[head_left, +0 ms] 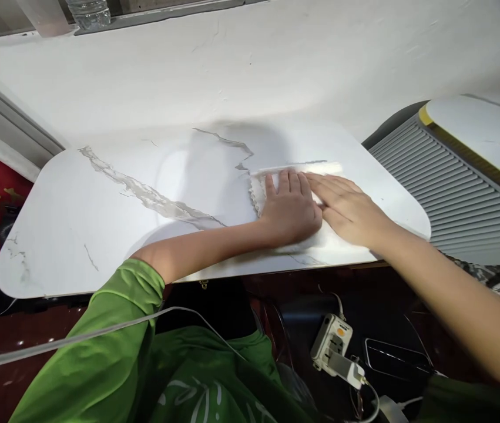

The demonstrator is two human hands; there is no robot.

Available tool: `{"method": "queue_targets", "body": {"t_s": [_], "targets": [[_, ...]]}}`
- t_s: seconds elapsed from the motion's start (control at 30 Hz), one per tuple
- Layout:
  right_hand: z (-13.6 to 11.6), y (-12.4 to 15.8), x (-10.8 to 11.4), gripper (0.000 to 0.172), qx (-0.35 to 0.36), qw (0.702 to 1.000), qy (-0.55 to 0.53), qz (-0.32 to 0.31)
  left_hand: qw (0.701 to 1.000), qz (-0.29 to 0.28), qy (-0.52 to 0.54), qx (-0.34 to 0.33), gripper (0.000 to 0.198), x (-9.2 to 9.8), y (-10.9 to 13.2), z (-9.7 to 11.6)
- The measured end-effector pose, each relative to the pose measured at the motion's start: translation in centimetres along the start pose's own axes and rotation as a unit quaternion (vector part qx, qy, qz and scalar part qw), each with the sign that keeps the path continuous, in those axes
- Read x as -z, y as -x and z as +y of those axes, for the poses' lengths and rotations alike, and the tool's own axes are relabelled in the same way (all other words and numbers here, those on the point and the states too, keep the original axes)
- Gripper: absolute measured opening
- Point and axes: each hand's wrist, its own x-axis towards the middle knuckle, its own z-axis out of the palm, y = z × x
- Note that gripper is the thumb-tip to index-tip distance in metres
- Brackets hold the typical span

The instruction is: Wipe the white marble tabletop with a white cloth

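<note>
A thin white cloth [256,194] with a ruffled left edge lies spread on the right half of a white marble-patterned table [113,235]. My left hand [291,211] presses on it, fingers stretched out and pointing away from me. Flat on the same cloth, my right hand [351,208] reaches in from the right with its fingers extended. The fingertips of the two hands come close together, and the hands cover much of the cloth's middle.
Below the table's front edge are a power strip [333,341] with a plugged-in charger and a dark phone [397,359]. A pale cable [113,326] crosses my left sleeve. A ribbed grey cabinet [452,188] stands at right. A plastic bottle [91,14] sits on the ledge.
</note>
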Motion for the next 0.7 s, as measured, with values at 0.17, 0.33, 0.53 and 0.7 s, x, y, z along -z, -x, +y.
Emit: {"method": "queue_targets", "body": {"t_s": [0.17, 0.33, 0.53, 0.7], "targets": [[2.7, -5.4, -0.5, 0.060, -0.010, 1.000, 0.005, -0.015, 1.000, 0.002, 0.006, 0.020, 0.060, 0.1, -5.6, -2.3], [4.7, -10.5, -1.2, 0.060, 0.012, 1.000, -0.013, -0.005, 0.999, 0.016, 0.018, 0.027, 0.057, 0.3, -10.5, -5.3], [6.9, -14.7, -2.3, 0.058, 0.005, 1.000, 0.003, -0.003, 0.998, 0.020, 0.016, 0.052, 0.055, 0.6, -15.2, -7.8], [8.1, -17.4, -2.8, 0.056, -0.055, 0.998, -0.003, -0.019, 0.998, 0.034, 0.020, 0.045, 0.055, 1.0, -17.6, -9.2]]}}
